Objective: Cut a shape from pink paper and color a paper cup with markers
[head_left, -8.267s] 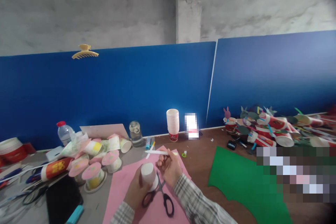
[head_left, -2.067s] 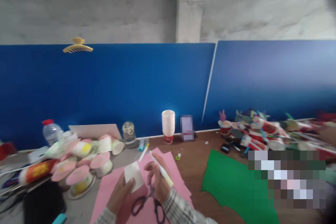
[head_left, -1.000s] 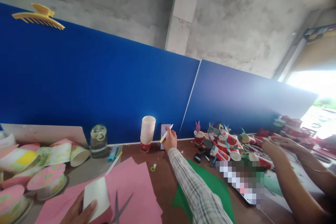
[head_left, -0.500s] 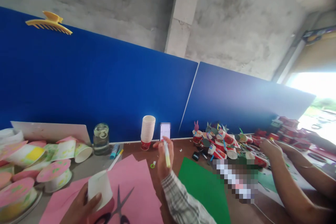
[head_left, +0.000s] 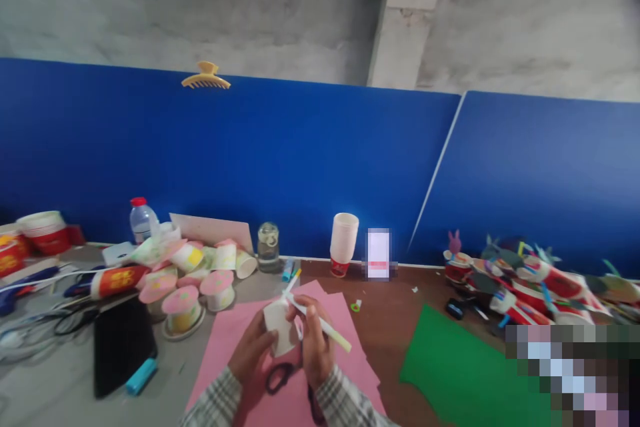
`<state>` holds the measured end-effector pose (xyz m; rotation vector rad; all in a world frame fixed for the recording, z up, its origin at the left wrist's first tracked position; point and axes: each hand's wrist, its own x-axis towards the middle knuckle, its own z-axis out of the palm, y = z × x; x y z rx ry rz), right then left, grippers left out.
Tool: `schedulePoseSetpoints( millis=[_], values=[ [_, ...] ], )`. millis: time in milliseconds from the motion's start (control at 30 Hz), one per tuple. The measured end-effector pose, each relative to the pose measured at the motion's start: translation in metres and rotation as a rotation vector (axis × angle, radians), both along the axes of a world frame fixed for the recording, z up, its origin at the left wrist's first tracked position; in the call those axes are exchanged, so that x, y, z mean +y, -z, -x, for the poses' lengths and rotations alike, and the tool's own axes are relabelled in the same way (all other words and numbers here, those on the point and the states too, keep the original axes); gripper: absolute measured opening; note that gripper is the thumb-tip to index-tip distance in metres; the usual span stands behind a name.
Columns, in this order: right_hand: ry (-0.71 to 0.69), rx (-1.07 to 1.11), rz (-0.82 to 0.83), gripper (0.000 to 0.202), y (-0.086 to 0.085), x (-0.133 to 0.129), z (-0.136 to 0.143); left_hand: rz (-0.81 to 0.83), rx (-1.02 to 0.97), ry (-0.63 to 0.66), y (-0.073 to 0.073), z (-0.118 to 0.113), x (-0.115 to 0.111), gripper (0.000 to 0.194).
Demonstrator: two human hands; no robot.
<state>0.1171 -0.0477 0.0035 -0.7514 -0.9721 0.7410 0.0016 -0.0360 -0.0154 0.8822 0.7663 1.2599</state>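
Note:
A white paper cup (head_left: 281, 330) is gripped in my left hand (head_left: 251, 348), tilted, with the thumb across its near side. My right hand (head_left: 316, 343) is closed round a white marker with a yellow end (head_left: 336, 335). That marker's other end points at the cup's upper edge; whether it touches cannot be made out. Under both hands lie sheets of pink paper (head_left: 220, 361). Black-handled scissors (head_left: 279, 379) rest on the paper, partly hidden by my right hand. Just behind the cup lies another slim white and yellow marker (head_left: 294, 281).
Decorated paper cups (head_left: 181, 307) crowd the left, near a black tablet (head_left: 124, 347) and a blue marker (head_left: 141, 376). Stacked cups (head_left: 344, 240), a glass jar (head_left: 269, 250) and a lit phone (head_left: 379, 253) stand along the blue partition. Green paper (head_left: 460, 367) and red cup crafts (head_left: 535, 293) lie right.
My right hand has come back from the phone to the cup, marker still in it. My view has swung left, and the other person's arms have left the picture.

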Motion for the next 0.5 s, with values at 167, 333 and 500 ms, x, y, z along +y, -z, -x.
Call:
schedulePoseSetpoints(
  millis=[167,333,500],
  values=[
    [-0.036,-0.022,0.083,0.038,0.0034,-0.0027,-0.0031,-0.041,0.020,0.023,0.0064,0.0030,0.0040,0.054],
    [-0.011,-0.050,0.115,0.035,-0.0019,-0.0053,-0.0028,-0.075,0.085,0.023,0.0076,-0.0002,0.0005,0.057],
    [0.021,-0.159,0.075,0.025,0.0075,-0.0092,-0.0019,-0.096,0.273,-0.123,-0.0006,-0.0017,-0.0006,0.057]
  ],
)
